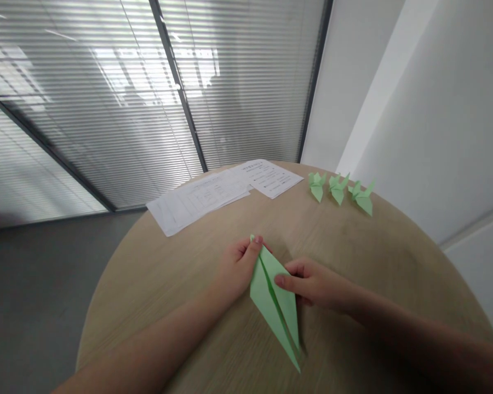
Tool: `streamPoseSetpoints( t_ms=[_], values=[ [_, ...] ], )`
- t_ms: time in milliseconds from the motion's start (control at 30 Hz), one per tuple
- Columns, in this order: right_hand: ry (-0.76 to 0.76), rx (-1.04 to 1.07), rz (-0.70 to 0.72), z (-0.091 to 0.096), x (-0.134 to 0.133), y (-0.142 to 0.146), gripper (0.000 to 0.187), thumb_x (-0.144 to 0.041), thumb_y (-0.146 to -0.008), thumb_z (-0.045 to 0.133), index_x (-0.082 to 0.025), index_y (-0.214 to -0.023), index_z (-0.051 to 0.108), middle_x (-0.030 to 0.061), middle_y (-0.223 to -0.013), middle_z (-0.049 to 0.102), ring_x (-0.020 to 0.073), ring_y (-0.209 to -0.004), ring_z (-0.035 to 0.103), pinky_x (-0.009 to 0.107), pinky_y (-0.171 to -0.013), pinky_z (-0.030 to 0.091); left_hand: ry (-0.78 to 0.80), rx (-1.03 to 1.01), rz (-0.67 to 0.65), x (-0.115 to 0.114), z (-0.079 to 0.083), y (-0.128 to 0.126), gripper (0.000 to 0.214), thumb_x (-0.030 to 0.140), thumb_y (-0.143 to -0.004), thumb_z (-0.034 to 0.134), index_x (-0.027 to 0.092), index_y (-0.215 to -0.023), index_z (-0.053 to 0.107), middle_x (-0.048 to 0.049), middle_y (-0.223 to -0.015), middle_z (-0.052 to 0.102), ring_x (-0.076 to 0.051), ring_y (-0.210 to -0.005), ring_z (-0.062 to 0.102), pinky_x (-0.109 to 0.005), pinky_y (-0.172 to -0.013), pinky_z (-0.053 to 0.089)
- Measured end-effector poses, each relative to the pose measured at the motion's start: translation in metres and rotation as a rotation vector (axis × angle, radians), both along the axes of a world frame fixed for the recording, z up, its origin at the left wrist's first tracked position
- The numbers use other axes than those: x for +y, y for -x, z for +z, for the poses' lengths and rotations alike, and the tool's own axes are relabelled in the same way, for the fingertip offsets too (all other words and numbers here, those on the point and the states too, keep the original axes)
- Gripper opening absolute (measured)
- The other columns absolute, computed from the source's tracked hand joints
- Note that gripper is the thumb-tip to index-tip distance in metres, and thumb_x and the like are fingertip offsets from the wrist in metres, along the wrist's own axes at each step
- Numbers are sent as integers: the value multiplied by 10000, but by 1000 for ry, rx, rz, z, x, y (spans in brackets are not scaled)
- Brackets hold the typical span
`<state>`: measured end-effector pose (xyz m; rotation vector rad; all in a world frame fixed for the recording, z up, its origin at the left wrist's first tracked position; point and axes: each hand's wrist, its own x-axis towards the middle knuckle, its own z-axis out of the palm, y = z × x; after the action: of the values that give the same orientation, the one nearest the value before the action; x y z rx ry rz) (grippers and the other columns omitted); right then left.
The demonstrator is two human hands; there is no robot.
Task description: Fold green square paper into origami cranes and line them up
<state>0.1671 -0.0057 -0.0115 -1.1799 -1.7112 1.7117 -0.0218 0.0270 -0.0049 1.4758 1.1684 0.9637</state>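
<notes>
A light green sheet of origami paper [267, 295], folded into a long kite-like diamond, is held up between my hands just above the table. A dark slit runs down its middle, and its narrow tip points toward me. My left hand [241, 261] pinches the far tip, thumb on top. On the right edge, near the widest part, my right hand [306, 282] grips the paper with its thumb on the upper face and its fingers partly hidden beneath.
The round wooden table [156, 284] has three folded green paper cranes [339, 189] in a row at its far right. White printed sheets [205, 197] overlap along the far edge. Behind stand a glass partition with blinds [246, 82] and a white wall [443, 109].
</notes>
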Motion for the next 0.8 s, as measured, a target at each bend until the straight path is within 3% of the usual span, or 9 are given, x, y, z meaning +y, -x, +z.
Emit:
streamPoseSetpoints(
  t_ms=[200,367,533,667,800],
  values=[
    [-57,-22,21,-6,1,0,417,-551,-819,683,-153,-693,668,-9,-595,546,126,-559,469,240,-529,331,-81,50,9,1,3,-1,427,546,-886,563,177,-815,767,23,-549,488,-126,-512,419,-236,-487,312],
    [-43,-41,15,-9,2,-6,363,-514,-816,703,-158,-749,732,5,-646,632,164,-615,562,256,-582,413,-58,-89,92,8,7,2,415,539,-889,567,173,-899,764,14,-596,507,-132,-551,488,-238,-518,397],
    [-56,26,-139,-14,8,-8,412,-546,-811,694,-139,-743,710,-6,-620,575,116,-547,466,237,-526,348,28,-246,54,13,7,8,436,541,-896,557,160,-1057,695,-36,-829,604,-137,-641,565,-251,-539,483],
    [-73,42,-291,-17,14,-9,438,-581,-812,683,-148,-755,669,-27,-586,509,101,-514,407,233,-495,305,87,-106,-120,9,5,6,491,494,-871,609,163,-1233,590,3,-732,607,-142,-588,569,-257,-517,484],
    [-131,-79,-200,-8,16,-15,475,-612,-901,542,-166,-757,617,-17,-595,510,123,-529,446,247,-502,336,-43,141,-169,5,2,5,508,361,-885,609,191,-1354,511,41,-661,614,-139,-537,546,-254,-529,435]
  ],
)
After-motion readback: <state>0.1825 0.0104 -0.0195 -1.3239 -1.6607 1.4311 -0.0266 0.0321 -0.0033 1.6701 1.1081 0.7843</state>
